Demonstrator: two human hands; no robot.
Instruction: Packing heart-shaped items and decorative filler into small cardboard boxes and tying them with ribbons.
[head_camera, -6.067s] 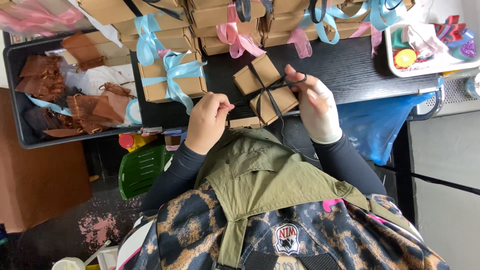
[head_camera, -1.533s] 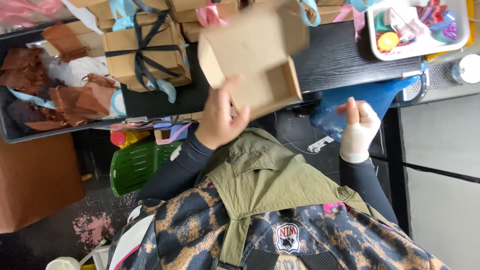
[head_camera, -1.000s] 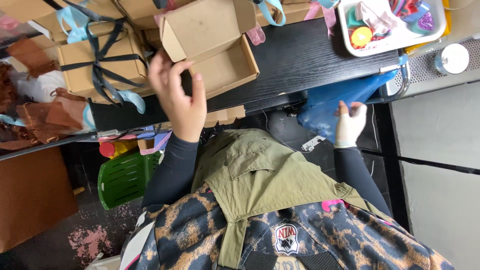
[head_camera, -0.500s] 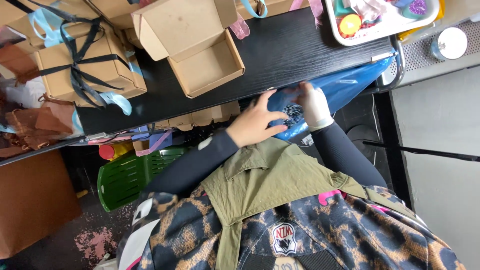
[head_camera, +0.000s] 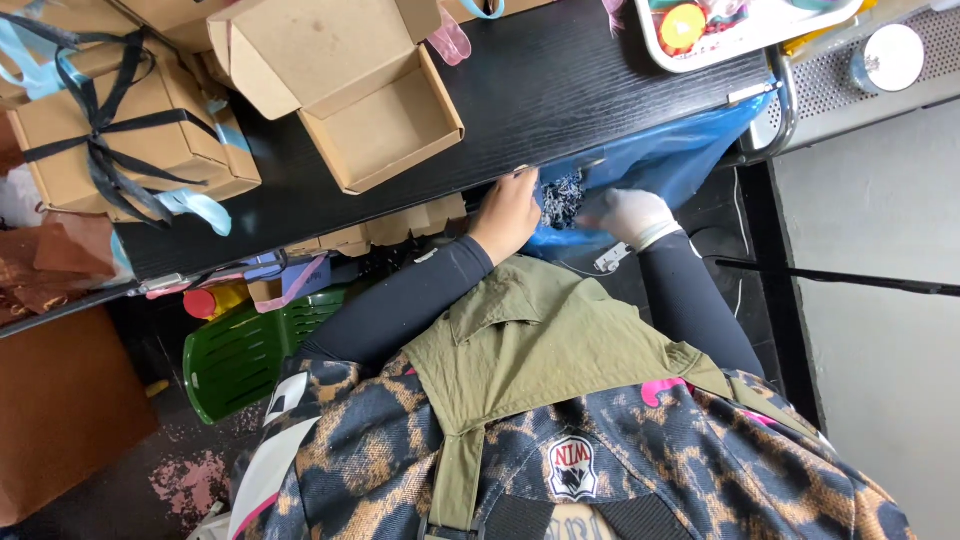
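We see the left hand (head_camera: 510, 212) closed on dark shredded filler (head_camera: 562, 197) at the blue bag (head_camera: 660, 160). The gloved right hand (head_camera: 628, 215) reaches into that bag; its grip we cannot tell. An open cardboard box (head_camera: 385, 130) sits on the black table (head_camera: 560, 90).

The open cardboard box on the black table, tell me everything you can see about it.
The open cardboard box is plain brown corrugated card, a shallow mailer style with its hinged lid flung back and side flaps sticking out. Its inside is empty. It sits flat but skewed on the black table, close beside a ribbon-tied box on its left. Neither hand touches it.
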